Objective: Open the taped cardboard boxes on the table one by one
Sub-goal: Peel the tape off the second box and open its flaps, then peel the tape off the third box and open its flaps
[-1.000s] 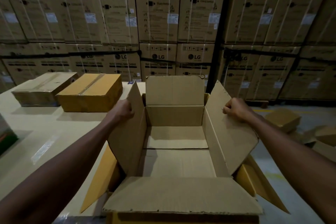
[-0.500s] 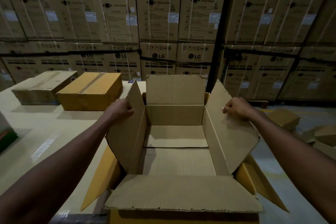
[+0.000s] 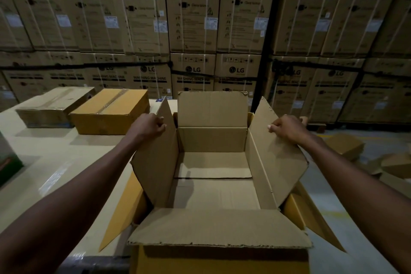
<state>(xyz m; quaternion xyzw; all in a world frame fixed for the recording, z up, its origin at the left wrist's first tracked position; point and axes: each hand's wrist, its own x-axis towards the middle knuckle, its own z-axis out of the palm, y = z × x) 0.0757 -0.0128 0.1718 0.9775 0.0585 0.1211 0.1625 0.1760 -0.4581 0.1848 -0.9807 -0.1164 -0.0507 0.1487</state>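
Note:
An empty cardboard box [image 3: 213,193] stands open at the table's near right edge, all its flaps up or folded out. My left hand [image 3: 149,126] grips the top edge of the left flap [image 3: 155,162]. My right hand [image 3: 287,128] grips the top edge of the right flap [image 3: 278,158]. Both flaps lean outward. Two taped boxes sit at the far left of the table: an orange-brown box [image 3: 111,111] and beside it a duller brown box [image 3: 55,107], both closed with tape along the top.
The pale table [image 3: 55,162] stretches to the left, with a green object [image 3: 9,162] at its left edge. Stacked washing machine cartons [image 3: 193,18] wall off the back. Loose cardboard boxes [image 3: 347,147] lie on the floor at right.
Both hands stay on the side flaps. The flaps have hardly moved; the view has dipped slightly.

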